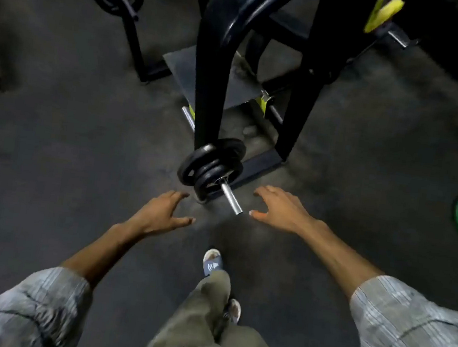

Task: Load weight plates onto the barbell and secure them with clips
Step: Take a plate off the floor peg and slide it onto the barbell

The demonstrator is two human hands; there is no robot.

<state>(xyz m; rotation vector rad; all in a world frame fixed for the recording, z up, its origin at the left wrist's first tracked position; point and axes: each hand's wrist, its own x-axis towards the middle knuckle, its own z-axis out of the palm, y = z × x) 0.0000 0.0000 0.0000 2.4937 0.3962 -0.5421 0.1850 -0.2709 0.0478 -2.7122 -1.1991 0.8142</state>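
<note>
Three black plates (211, 168) sit on one silver bar (231, 200). Left hand (160, 214) and right hand (281, 207): each grip wide open, holding nothing.

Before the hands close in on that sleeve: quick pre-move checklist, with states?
1. Left hand empty: ok, open, holding nothing.
2. Right hand empty: ok, open.
3. Black plates on the bar: ok, stacked on it.
4. Bare sleeve end free: ok, protrudes past the plates.
5. Clip fitted: not ok, none visible on the sleeve.
6. Clip within reach: cannot tell, none in view.
</note>
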